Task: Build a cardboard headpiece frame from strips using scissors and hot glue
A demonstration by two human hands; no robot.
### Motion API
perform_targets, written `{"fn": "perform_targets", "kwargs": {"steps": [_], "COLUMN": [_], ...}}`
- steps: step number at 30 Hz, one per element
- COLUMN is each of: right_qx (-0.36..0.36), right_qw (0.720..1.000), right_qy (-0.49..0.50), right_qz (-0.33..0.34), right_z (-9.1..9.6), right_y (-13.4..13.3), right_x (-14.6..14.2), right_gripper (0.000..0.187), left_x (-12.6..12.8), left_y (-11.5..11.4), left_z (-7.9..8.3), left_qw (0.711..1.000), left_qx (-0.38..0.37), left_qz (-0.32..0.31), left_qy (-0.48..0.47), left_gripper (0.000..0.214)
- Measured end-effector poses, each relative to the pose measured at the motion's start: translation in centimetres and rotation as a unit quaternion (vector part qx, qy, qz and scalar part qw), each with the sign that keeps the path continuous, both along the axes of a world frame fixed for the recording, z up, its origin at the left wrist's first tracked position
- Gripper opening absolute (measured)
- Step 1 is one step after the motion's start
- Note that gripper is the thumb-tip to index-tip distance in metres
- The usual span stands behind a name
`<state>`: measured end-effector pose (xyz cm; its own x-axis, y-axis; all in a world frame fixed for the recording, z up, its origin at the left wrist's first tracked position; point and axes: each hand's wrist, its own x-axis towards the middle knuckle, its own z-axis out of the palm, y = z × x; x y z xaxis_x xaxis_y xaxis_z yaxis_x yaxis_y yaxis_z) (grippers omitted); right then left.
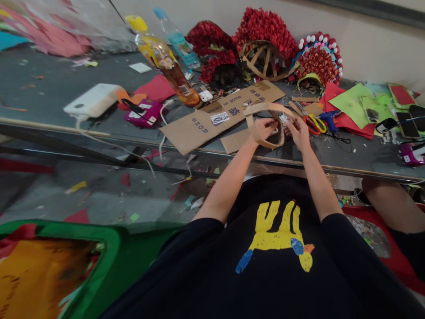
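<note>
A frame of bent cardboard strips (265, 106), with crossing loops, is held up just over the table's front edge. My left hand (265, 128) reaches inside the loops, its fingers closed on a strip. On the other side, my right hand (299, 133) pinches the frame's right edge between thumb and fingers. A small whitish patch shows at that edge between the hands; what it is cannot be made out. Under and left of the frame lies a long printed piece of cardboard (195, 128), with a smaller cardboard piece (232, 141) partly beneath it.
Right of my hands lie yellow-handled scissors (318, 124) and a blue glue gun (330, 119). Red flower-covered headpieces (265, 29) stand behind. Left are a bottle (166, 62), a purple device (144, 113) and a white box (93, 101). A green bin (113, 239) stands below.
</note>
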<state>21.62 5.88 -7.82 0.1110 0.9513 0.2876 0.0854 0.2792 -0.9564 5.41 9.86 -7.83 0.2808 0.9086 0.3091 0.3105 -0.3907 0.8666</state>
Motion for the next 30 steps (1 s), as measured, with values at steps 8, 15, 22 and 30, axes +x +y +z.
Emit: {"fn": "perform_targets", "kwargs": {"steps": [8,15,22,30], "right_qx": [-0.008,-0.006,-0.009,0.008], "right_qw": [0.999,0.998,0.998,1.0], "right_qy": [-0.027,-0.037,-0.036,-0.01], "right_qz": [0.022,0.042,0.045,-0.019], "right_z": [-0.1,-0.1,0.1,-0.1], "right_y": [0.0,-0.2,-0.3,0.1], "right_x": [0.2,-0.3,-0.3,0.1], "right_gripper": [0.055,0.056,0.055,0.052], "left_x": [0.2,0.3,0.3,0.1], "left_y": [0.1,0.9,0.6,-0.5], "left_z": [-0.3,-1.6,-1.1,0.1], "left_qw": [0.996,0.99,0.99,0.998], "left_qx": [0.034,0.106,0.101,0.021], "left_qz": [-0.013,0.01,0.015,-0.048], "left_qy": [0.086,0.096,0.098,0.034], "left_gripper": [0.031,0.033,0.032,0.026]}}
